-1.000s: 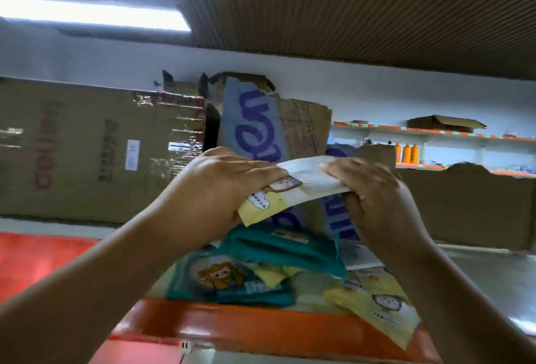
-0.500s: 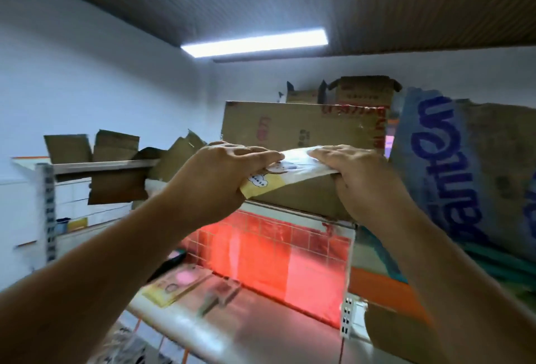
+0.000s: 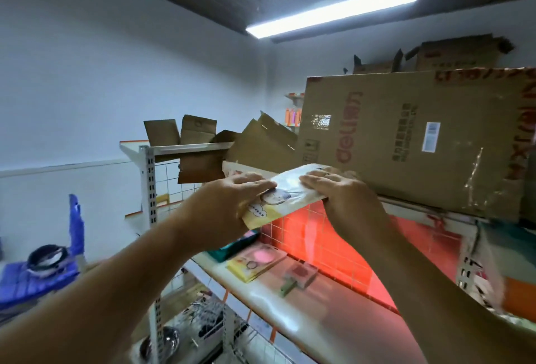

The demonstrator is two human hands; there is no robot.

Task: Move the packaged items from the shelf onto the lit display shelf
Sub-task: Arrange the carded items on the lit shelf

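Note:
Both hands hold one flat yellow-and-white packet [image 3: 285, 194] with a cartoon print, at chest height in the middle of the view. My left hand [image 3: 232, 204] grips its left end and my right hand [image 3: 339, 192] grips its right end. Below the packet runs the lit display shelf [image 3: 304, 305], white with a red glowing grid back. On that shelf lie a yellow-and-pink packet [image 3: 255, 262], a teal packet [image 3: 229, 249] partly hidden under my left hand, and a small red-and-green item [image 3: 297, 275].
A large cardboard box [image 3: 420, 137] sits on the shelf above the lit one, right behind my hands. More torn cardboard [image 3: 197, 143] lies on a white rack at left. A blue chair [image 3: 43, 265] with a metal bowl stands at lower left. Wire baskets sit below.
My view and both hands swung left with the packet, away from the pile of packets on the orange-edged shelf, until the packet came over the lit shelf.

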